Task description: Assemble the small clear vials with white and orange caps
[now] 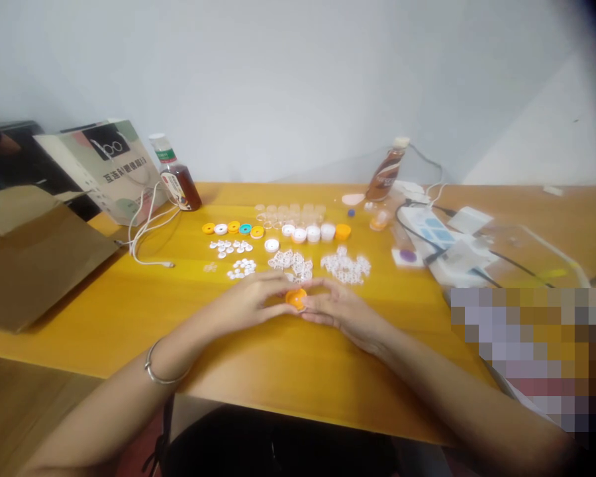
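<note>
Between my two hands, low over the table's near middle, is a small round orange cap (296,299) with its hollow side toward me. My left hand (258,297) grips its left edge between thumb and fingers. From the other side, my right hand (340,310) pinches the cap's right edge. Just beyond my fingers lie small white round pieces (241,268) and two heaps of clear-white plastic parts (346,266). Farther back runs a row of orange, white and teal caps (245,230), with more white caps (312,233) to its right and clear round pieces (293,213) behind.
A brown cardboard box (44,252) and a paper bag (104,169) stand at left, near a dark-red bottle (179,182) and a white cable (138,245). At right are a brown drink bottle (386,173), a power strip (430,232) and cables. Part of the lower right is pixelated.
</note>
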`<state>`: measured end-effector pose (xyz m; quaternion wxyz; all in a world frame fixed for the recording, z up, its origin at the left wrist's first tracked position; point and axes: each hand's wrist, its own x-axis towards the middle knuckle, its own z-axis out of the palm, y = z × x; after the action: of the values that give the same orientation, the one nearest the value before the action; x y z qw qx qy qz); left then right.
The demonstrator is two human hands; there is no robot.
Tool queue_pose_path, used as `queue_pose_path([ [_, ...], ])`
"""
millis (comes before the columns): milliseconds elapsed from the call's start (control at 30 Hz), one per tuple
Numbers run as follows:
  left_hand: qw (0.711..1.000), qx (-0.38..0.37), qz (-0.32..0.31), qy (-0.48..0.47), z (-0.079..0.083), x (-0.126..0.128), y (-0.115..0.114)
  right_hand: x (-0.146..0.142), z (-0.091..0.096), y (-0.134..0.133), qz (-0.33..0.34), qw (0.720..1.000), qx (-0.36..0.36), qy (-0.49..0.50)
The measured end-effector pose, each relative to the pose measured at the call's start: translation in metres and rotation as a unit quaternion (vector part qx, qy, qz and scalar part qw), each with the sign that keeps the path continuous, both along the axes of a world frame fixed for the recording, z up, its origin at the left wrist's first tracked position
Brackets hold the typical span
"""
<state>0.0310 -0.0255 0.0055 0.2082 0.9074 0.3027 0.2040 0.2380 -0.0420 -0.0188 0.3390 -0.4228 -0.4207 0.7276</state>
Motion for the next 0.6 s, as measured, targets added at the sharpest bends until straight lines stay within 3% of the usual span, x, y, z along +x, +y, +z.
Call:
queue_pose_path([
  [333,0.999,0.036,-0.010,0.032,-0.005,0.007,-0.005,0.002,-0.001,-0.002,0.052,0.998,0.010,-0.025],
  [600,0.996,0.035,-0.039,0.069,-0.012,0.013,-0.012,-0.002,-0.006,-0.005,0.101,0.990,0.072,-0.065],
])
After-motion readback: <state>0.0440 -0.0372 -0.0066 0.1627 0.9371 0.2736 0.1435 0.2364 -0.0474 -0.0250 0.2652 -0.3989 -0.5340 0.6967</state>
